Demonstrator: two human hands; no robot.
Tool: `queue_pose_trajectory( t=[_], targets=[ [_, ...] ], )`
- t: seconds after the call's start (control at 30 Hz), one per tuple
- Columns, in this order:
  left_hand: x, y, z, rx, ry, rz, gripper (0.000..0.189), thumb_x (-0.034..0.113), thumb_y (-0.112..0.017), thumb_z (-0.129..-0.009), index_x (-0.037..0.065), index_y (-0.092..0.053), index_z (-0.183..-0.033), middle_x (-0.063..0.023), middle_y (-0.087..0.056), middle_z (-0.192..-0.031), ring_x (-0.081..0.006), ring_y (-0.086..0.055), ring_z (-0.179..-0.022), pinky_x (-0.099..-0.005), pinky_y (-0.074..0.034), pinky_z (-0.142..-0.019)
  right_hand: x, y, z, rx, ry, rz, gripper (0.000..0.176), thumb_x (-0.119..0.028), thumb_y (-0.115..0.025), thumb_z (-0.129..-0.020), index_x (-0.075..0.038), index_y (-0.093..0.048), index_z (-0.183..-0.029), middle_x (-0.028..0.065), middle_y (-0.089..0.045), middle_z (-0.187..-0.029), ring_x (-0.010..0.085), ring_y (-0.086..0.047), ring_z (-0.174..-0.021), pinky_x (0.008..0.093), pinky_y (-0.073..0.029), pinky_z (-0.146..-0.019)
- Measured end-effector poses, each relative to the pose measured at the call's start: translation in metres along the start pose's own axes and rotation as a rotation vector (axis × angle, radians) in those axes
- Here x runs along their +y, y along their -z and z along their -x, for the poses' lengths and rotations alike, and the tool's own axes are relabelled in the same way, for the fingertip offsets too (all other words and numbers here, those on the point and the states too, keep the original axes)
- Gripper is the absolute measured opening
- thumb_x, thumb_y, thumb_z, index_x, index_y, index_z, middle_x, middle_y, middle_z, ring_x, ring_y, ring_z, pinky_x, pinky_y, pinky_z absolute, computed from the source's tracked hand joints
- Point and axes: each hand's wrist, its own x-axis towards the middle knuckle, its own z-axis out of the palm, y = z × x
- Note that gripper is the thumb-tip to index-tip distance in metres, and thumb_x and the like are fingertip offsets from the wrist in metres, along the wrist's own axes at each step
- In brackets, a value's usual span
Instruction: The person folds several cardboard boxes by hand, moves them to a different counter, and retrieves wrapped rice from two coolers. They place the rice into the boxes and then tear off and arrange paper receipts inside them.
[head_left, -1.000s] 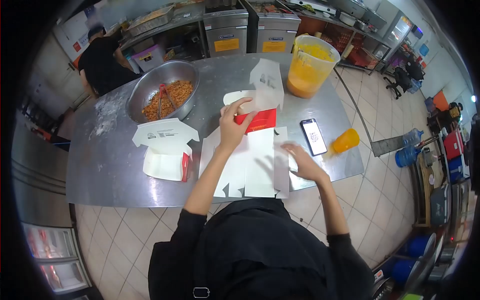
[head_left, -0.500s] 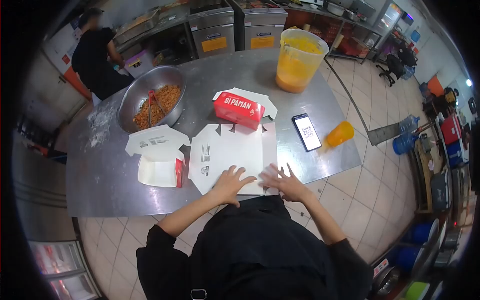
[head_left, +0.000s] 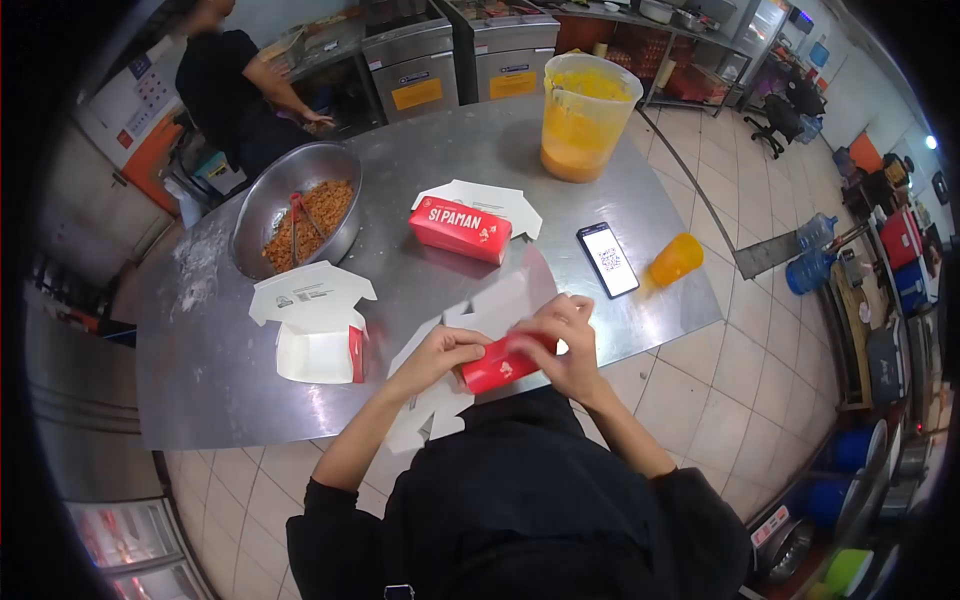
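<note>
A partly folded cardboard food box [head_left: 490,369], white inside and red outside, is between my hands at the table's near edge. My left hand [head_left: 437,358] pinches the left end of its red panel. At the other end, my right hand [head_left: 566,344] grips the panel with bent fingers, slightly blurred. White flaps spread out beyond and to the left of the hands. To the left stands an open-topped box [head_left: 318,350] with its lid raised. A red "SI PAMAN" box [head_left: 460,233] rests farther back, a white flap behind it.
A steel bowl [head_left: 345,225] of brown crumbly food holds red-handled tongs [head_left: 297,203]. Behind and to the right are a tub of orange sauce [head_left: 583,130], a phone [head_left: 607,260] and an orange cup [head_left: 676,260]. A person [head_left: 235,95] stands beyond the table.
The flat blank has been lifted, turned and bent, so its red outside shows. My hands went from lying spread on it to gripping it. The other person has straightened up.
</note>
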Motion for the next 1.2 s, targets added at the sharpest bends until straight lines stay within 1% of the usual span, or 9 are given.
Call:
queue_pose_trajectory(
  t=[0.07,0.23,0.33,0.5,0.67,0.87,0.93,1.0,1.2],
  targets=[
    [0.009,-0.006,0.002,-0.004,-0.064,0.023,0.026,0.017,-0.058,-0.093,-0.003,-0.067,-0.108,-0.0039,-0.068,-0.081,-0.0078,-0.062,-0.068,-0.0229,-0.051,-0.063,0.005,-0.009,-0.003,0.285,-0.223,-0.055,0.018,-0.014,-0.079,-0.069,-0.011,-0.072,-0.085,0.0016,-0.050,-0.080,0.0163,-0.048,-0.081,0.0326,-0.033,-0.077],
    [0.022,-0.014,0.007,0.136,-0.251,-0.162,0.027,0.018,-0.058,-0.094,-0.004,-0.065,-0.107,-0.0056,-0.069,-0.085,-0.0065,-0.062,-0.077,-0.0225,-0.051,-0.064,0.003,0.000,-0.008,-0.140,-0.186,-0.249,0.023,-0.013,-0.080,-0.067,-0.011,-0.075,-0.090,0.0062,-0.058,-0.099,0.0190,-0.051,-0.092,0.0321,-0.042,-0.080],
    [0.040,-0.023,0.007,0.226,-0.260,-0.044,0.026,0.017,-0.055,-0.096,-0.004,-0.061,-0.110,-0.0076,-0.068,-0.092,-0.0100,-0.064,-0.080,-0.0258,-0.055,-0.070,-0.006,-0.003,-0.006,0.348,0.040,0.162,0.031,-0.022,-0.084,-0.063,-0.015,-0.074,-0.091,0.0045,-0.049,-0.107,0.0237,-0.045,-0.100,0.0372,-0.040,-0.088],
    [0.084,-0.053,0.004,0.430,-0.591,0.344,0.024,0.016,-0.049,-0.099,-0.004,-0.054,-0.111,-0.0104,-0.067,-0.098,-0.0136,-0.066,-0.086,-0.0312,-0.055,-0.081,-0.021,-0.026,-0.015,0.230,0.335,-0.129,0.029,-0.020,-0.087,-0.058,-0.014,-0.067,-0.079,0.0016,-0.056,-0.095,0.0231,-0.051,-0.101,0.0502,-0.037,-0.100],
    [0.064,-0.059,0.011,0.564,-0.716,0.010,0.014,-0.004,-0.062,-0.087,-0.009,-0.062,-0.101,-0.0085,-0.068,-0.086,-0.0087,-0.063,-0.077,-0.0236,-0.050,-0.069,-0.043,0.011,-0.038,0.338,0.486,-0.029,0.021,-0.009,-0.085,-0.060,-0.010,-0.067,-0.073,0.0021,-0.067,-0.085,0.0183,-0.064,-0.085,0.0482,-0.040,-0.099],
    [0.051,-0.083,-0.008,0.690,-0.899,-0.182,0.008,-0.005,-0.064,-0.083,-0.007,-0.065,-0.091,-0.0097,-0.070,-0.086,-0.0139,-0.066,-0.074,-0.0270,-0.050,-0.065,-0.040,0.013,-0.047,0.407,0.161,-0.126,0.035,-0.007,-0.082,-0.063,-0.006,-0.071,-0.096,0.0078,-0.067,-0.100,0.0221,-0.063,-0.098,0.0418,-0.044,-0.095],
    [0.056,-0.071,-0.006,0.619,-1.049,-0.700,0.011,0.001,-0.065,-0.083,-0.004,-0.068,-0.093,-0.0098,-0.070,-0.089,-0.0194,-0.068,-0.078,-0.0306,-0.053,-0.069,-0.055,0.022,-0.056,0.437,-0.080,-0.282,0.052,-0.006,-0.081,-0.063,-0.003,-0.064,-0.112,0.0126,-0.063,-0.113,0.0287,-0.058,-0.110,0.0404,-0.045,-0.096],
    [0.055,-0.049,0.007,0.497,-0.914,-0.847,0.021,0.009,-0.067,-0.084,0.000,-0.067,-0.102,-0.0093,-0.069,-0.099,-0.0225,-0.068,-0.087,-0.0329,-0.055,-0.074,-0.036,0.042,-0.051,0.093,-0.061,-0.337,0.062,-0.006,-0.080,-0.062,-0.002,-0.059,-0.119,0.0151,-0.062,-0.118,0.0339,-0.057,-0.113,0.0410,-0.045,-0.096],
    [0.062,0.009,0.028,0.581,-0.494,0.887,0.032,0.013,-0.066,-0.086,0.000,-0.060,-0.114,-0.0105,-0.066,-0.107,-0.0215,-0.067,-0.091,-0.0323,-0.055,-0.077,0.000,0.067,-0.036,-0.271,0.584,0.028,0.055,-0.005,-0.075,-0.064,-0.009,-0.061,-0.117,0.0056,-0.058,-0.128,0.0308,-0.053,-0.120,0.0405,-0.046,-0.097]
  ],
)
